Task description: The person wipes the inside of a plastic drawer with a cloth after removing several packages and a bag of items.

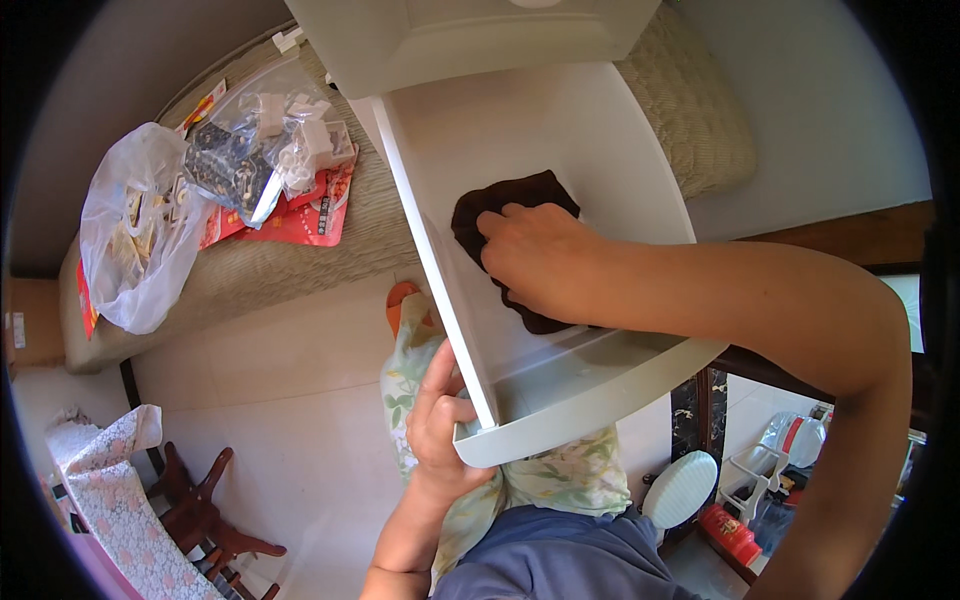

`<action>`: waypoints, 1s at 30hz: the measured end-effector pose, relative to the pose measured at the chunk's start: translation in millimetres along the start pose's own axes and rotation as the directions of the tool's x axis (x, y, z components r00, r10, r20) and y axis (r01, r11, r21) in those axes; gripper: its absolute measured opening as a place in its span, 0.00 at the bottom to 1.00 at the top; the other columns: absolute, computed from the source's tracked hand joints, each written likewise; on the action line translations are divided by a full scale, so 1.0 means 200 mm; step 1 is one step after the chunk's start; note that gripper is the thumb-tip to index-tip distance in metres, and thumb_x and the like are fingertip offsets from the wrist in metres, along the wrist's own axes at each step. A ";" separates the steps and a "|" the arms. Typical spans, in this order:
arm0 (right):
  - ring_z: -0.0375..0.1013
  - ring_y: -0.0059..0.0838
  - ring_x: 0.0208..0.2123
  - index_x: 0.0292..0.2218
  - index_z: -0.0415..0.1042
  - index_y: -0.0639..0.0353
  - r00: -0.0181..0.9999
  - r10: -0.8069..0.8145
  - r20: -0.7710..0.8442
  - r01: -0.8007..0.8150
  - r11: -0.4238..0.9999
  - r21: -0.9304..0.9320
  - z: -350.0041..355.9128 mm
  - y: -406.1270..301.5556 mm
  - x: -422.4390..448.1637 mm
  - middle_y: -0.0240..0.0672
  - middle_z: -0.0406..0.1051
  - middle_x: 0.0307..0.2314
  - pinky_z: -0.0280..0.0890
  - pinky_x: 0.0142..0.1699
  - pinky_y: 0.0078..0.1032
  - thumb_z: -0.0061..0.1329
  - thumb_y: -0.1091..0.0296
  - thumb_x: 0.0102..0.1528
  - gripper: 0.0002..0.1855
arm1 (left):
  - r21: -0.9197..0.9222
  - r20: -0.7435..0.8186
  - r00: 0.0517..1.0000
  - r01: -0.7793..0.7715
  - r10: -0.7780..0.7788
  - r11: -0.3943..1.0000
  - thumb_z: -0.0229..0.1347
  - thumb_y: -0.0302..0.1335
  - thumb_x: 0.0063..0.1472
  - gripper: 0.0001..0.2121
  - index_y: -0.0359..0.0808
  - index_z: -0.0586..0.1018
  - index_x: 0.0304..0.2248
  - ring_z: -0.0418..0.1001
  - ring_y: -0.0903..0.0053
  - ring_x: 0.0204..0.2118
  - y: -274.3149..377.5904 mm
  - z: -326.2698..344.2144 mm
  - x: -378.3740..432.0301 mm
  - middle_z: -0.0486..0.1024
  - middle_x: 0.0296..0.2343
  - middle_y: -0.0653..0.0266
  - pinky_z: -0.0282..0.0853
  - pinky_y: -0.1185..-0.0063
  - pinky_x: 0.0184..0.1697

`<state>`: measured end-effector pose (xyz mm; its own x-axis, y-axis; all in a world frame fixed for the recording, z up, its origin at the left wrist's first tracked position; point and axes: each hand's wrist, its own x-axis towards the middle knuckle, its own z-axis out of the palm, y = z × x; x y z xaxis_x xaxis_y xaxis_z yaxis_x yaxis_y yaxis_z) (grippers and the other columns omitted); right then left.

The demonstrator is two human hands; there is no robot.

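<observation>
A white drawer [517, 124] is pulled out before me, with a pale cabinet front above its back end. Inside it, my right hand [536, 259] presses a dark brown cloth [517, 193] against the drawer's bottom, fingers bunched on the fabric. Part of the cloth is hidden beneath that hand. My left hand [442, 420] grips the near left corner of the drawer front [592, 412], with its thumb and fingers around the edge.
A ribbed beige couch [360, 217] runs behind, holding a white plastic bag [142, 232], clear bags of small parts [300, 135] and red packets [322, 217]. A dark wooden chair base [206, 510] and a lace-covered table [124, 517] stand lower left. A round stool [680, 489] is right.
</observation>
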<state>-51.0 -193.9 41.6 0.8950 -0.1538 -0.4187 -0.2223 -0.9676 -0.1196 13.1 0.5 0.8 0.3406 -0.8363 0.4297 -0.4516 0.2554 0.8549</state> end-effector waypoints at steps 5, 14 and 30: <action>0.67 0.37 0.35 0.22 0.74 0.61 0.977 -0.108 -0.187 0.143 0.972 0.188 0.08 -0.07 -0.01 0.39 0.67 0.29 0.67 0.35 0.29 0.53 0.72 0.37 0.06 | 0.075 0.027 1.000 0.011 -0.013 0.997 0.60 0.25 0.47 0.15 0.33 0.62 0.22 0.74 0.56 0.40 0.01 -0.01 -0.01 0.60 0.48 0.35 0.72 0.73 0.38; 0.66 0.36 0.38 0.22 0.74 0.61 0.977 -0.065 -0.201 0.084 0.993 0.085 0.08 -0.06 0.02 0.37 0.67 0.30 0.67 0.35 0.29 0.51 0.72 0.36 0.06 | 0.156 -0.026 1.000 0.016 -0.012 0.988 0.56 0.35 0.48 0.17 0.27 0.70 0.30 0.72 0.57 0.36 0.00 0.00 -0.03 0.68 0.39 0.41 0.68 0.72 0.36; 0.68 0.22 0.33 0.36 0.67 0.61 0.863 0.408 -0.297 0.145 0.363 0.920 -0.41 0.12 -0.36 0.33 0.70 0.30 0.63 0.39 0.19 0.45 0.72 0.42 0.15 | -0.193 -0.138 0.989 0.026 -0.053 0.981 0.62 0.28 0.47 0.22 0.31 0.69 0.42 0.62 0.64 0.53 0.14 -0.26 0.24 0.60 0.50 0.48 0.61 0.70 0.51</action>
<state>-89.6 -222.9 142.4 0.7966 -0.5874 -0.1425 -0.3067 -0.1897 -0.9327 59.6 -7.4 60.2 0.4743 -0.7739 0.4198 -0.2753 0.3225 0.9056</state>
